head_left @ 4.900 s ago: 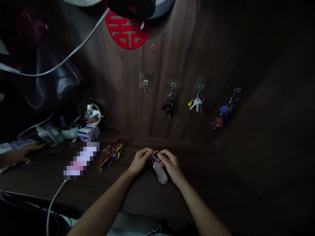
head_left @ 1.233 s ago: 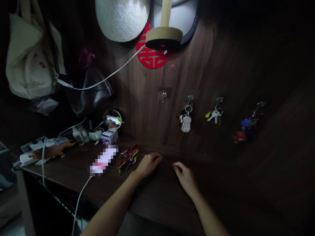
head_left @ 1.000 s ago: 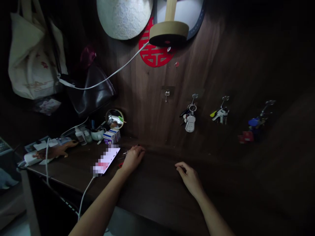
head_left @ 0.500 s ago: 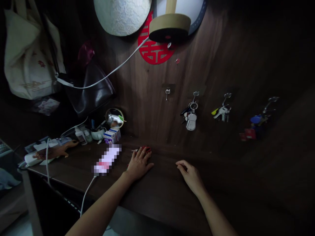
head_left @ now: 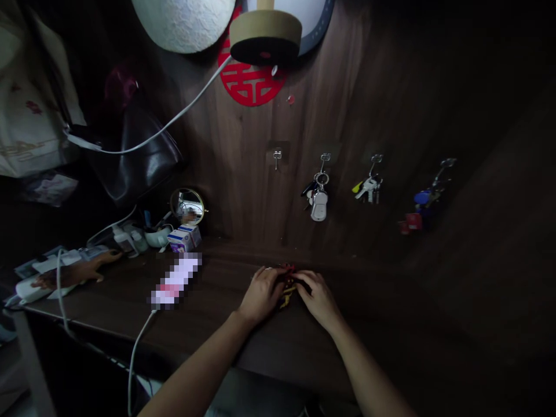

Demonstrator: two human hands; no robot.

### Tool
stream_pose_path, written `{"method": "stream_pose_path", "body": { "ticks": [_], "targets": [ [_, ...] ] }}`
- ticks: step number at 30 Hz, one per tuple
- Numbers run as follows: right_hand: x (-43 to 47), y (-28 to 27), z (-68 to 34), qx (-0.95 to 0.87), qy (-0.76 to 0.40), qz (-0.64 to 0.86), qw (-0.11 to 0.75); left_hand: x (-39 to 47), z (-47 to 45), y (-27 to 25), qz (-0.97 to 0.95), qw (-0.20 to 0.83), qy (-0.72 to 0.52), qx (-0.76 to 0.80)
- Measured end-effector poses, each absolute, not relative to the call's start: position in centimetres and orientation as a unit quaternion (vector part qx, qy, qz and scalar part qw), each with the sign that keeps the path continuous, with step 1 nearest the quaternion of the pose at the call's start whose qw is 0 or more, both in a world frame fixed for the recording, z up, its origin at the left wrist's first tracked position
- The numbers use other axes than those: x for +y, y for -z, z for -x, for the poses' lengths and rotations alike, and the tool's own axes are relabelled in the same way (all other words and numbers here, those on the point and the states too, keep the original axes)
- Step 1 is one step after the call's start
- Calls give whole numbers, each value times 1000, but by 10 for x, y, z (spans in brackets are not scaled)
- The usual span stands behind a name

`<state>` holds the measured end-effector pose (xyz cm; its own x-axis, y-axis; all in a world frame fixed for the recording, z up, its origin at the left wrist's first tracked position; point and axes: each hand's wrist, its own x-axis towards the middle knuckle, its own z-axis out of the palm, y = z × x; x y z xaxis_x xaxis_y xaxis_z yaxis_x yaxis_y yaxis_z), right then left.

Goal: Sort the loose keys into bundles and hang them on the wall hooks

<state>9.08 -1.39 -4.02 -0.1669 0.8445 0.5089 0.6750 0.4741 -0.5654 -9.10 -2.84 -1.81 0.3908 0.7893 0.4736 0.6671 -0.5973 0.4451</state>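
Both my hands meet over the dark wooden desk (head_left: 217, 289). A small red-and-yellow item (head_left: 286, 295) lies between them, partly covered by my fingers; its exact kind I cannot make out. My left hand (head_left: 260, 295) is closed around its left side, with the fingers curled over its far edge. From the right, my right hand (head_left: 319, 298) pinches it between thumb and fingers. Above on the wall hang a bare hook (head_left: 277, 157) and a key bunch with a grey fob (head_left: 319, 205).
More keys (head_left: 369, 188) and a set with blue and red tags (head_left: 423, 202) hang to the right. On the left are a blurred phone (head_left: 178, 281) with a white cable (head_left: 134, 353), small boxes (head_left: 185, 237), a round mirror (head_left: 187, 207) and a lamp (head_left: 266, 37) overhead.
My left hand has gone from lying spread over the red item to gripping it, further right. My right hand has come in to meet it. The view has shifted right.
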Motion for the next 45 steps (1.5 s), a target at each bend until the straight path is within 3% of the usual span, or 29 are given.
{"method": "stream_pose_path", "body": {
  "ticks": [6,16,22,29,33,45],
  "targets": [
    [-15,41,-90,-754,-96,533,372,-17,117,26,-795,98,-325,503],
    [-14,42,-93,-742,-92,538,388,-21,125,22,-720,-9,-279,635],
    [-13,42,-92,-746,-89,540,381,-19,133,20,-677,-20,-260,688],
    [-15,35,-90,-743,-84,525,406,-16,127,16,-752,3,-336,568],
    [-21,29,-85,-788,-80,462,400,-17,116,16,-819,32,-309,483],
    [-22,29,-78,-821,-79,429,369,-19,119,17,-804,61,-293,515]
  ]
}}
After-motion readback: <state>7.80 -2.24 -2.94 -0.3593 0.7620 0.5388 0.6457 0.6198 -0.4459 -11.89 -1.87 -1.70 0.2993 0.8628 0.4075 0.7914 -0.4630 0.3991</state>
